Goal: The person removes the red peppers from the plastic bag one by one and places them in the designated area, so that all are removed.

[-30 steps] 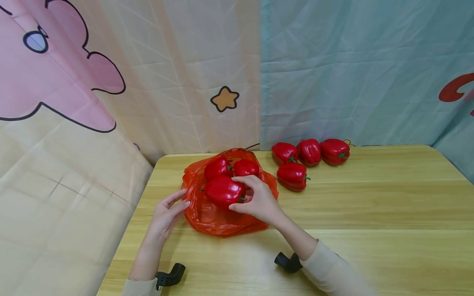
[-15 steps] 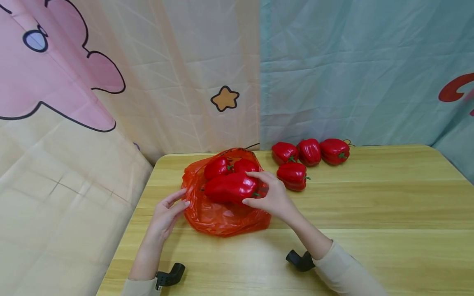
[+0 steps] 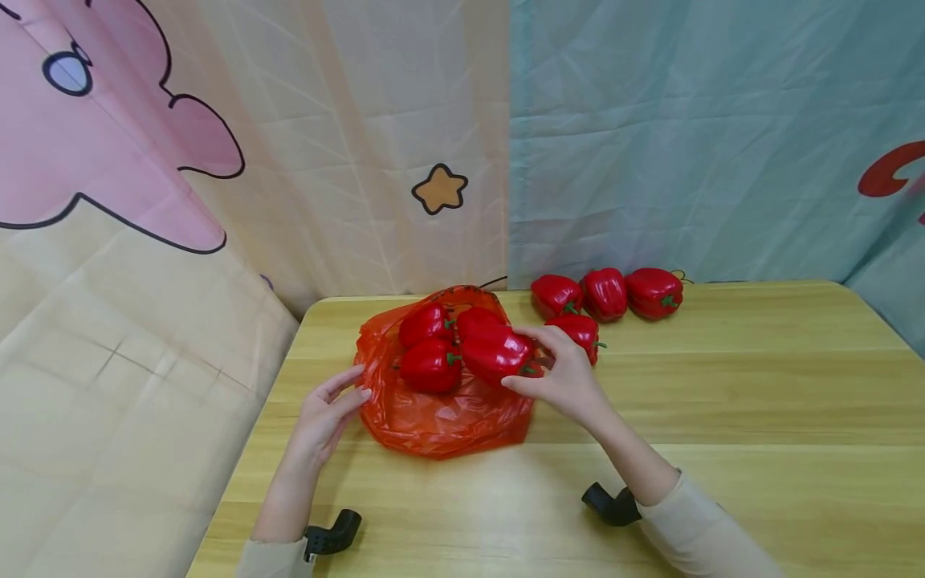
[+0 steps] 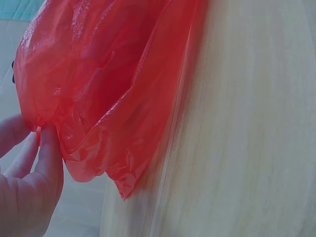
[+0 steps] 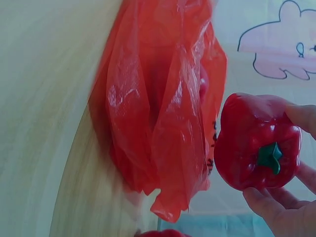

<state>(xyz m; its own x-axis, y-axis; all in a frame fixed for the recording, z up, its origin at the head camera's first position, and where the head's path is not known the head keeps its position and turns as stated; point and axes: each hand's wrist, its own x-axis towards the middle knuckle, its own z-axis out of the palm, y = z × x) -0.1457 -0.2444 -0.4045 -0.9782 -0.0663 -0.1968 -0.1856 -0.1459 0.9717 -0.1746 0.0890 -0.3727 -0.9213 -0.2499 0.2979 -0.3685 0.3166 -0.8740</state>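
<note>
My left hand (image 3: 323,417) pinches the left rim of a thin, crinkled red plastic bag (image 3: 433,437); in the left wrist view its thumb and fingers (image 4: 48,158) meet at the bag's edge. My right hand (image 3: 567,373) grips a glossy red bell pepper (image 3: 493,352) over the right side of the bag. Its green stem faces the right wrist camera, and thumb and fingers lie around the held pepper (image 5: 259,143). Inside the bag's mouth lie an upper-left pepper (image 3: 425,325), a lower-left pepper (image 3: 431,367) and a partly hidden pepper (image 3: 478,320) behind the held one.
Right of the bag, a row of red bell peppers (image 3: 605,295) stands along the table's back edge, with another pepper (image 3: 580,333) in front, partly behind my right hand. A printed curtain (image 3: 614,144) hangs behind the wooden table (image 3: 723,385).
My right hand has moved right and slightly away from me with its bell pepper, uncovering the lower-left pepper in the bag. My left hand has stayed at the bag's rim.
</note>
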